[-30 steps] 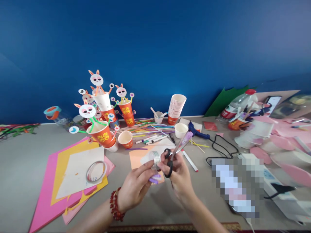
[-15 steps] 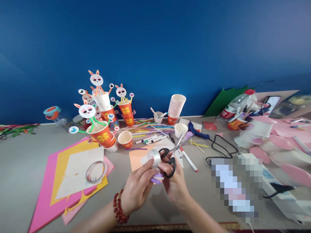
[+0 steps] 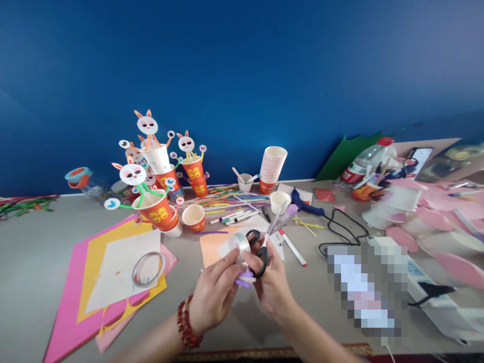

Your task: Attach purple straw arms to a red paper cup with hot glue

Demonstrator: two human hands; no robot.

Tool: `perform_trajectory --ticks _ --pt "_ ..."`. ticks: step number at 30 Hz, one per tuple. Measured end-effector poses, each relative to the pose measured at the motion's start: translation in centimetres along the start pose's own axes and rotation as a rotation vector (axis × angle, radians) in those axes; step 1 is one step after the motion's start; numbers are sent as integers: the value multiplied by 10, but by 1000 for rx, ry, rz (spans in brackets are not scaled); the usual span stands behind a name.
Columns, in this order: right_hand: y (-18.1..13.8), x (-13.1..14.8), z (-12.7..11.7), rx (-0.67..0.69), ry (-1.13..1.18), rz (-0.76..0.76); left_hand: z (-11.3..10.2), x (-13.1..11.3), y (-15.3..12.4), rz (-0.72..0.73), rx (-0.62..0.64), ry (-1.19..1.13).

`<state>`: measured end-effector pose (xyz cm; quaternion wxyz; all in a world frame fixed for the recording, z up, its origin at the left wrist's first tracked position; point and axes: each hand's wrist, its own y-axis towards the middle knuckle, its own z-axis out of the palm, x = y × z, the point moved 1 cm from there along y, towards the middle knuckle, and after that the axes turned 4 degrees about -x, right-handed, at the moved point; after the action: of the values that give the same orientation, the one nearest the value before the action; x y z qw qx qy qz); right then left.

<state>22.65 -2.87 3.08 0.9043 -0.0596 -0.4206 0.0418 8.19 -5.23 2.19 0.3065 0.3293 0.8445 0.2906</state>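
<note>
Scissors (image 3: 264,243): long axis runs from the black handles near the hands up and away to the right, tips pointing toward the white cup (image 3: 280,202) and the blue glue gun (image 3: 302,202). Blades look nearly closed, but they're blurred, so not certain. Held above the table (image 3: 45,252), over the orange paper (image 3: 210,245).

Right hand (image 3: 270,287): fingers curled through the handle loops, gripping the scissors.

Left hand (image 3: 214,295): pinching a small roll of clear tape (image 3: 241,242) between thumb and fingers, right against the scissor handles; purple strips (image 3: 244,278) sit between the two hands. Red bead bracelet (image 3: 186,325) on that wrist.

Further left: tape ring (image 3: 148,268) on white paper (image 3: 124,262).
</note>
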Motion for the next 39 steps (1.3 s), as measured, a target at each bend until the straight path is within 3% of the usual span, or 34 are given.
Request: perform_trajectory --ticks 7,19,27,39 --pt "-2 -2 -4 36 -26 -45 -5 -3 1 -5 -15 -17" --pt "-5 -4 4 -85 28 -71 2 -6 7 47 -27 80" --pt "-4 -13 -2 -98 56 -78 2 -5 6 12 -9 34" --pt "-5 -3 11 -129 124 -54 7 -5 2 33 -30 89"
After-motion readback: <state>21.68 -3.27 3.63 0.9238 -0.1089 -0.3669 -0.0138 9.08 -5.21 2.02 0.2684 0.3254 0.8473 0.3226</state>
